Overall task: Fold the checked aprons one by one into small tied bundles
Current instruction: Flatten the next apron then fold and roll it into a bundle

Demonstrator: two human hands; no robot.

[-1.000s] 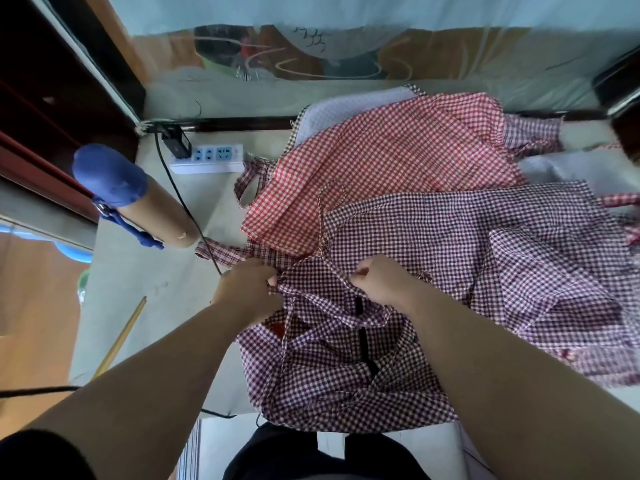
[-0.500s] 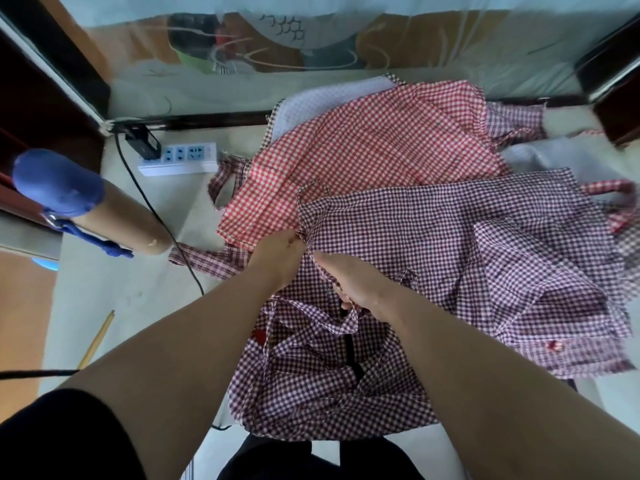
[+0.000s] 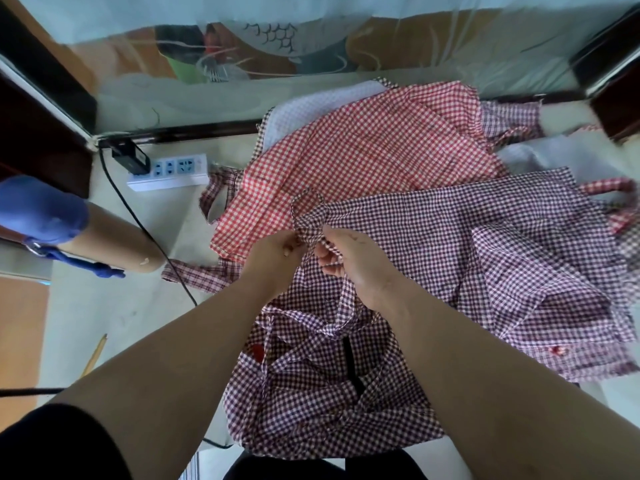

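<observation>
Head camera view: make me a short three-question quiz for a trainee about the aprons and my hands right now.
1. True or false: the left hand and the right hand both pinch a dark checked strap.
2. What lies on the table left of the aprons? A) power strip B) scissors C) iron
3. Fill in: the far apron, partly under the dark checked apron, is ___ and white.

Key: 1 true; 2 A; 3 red.
</observation>
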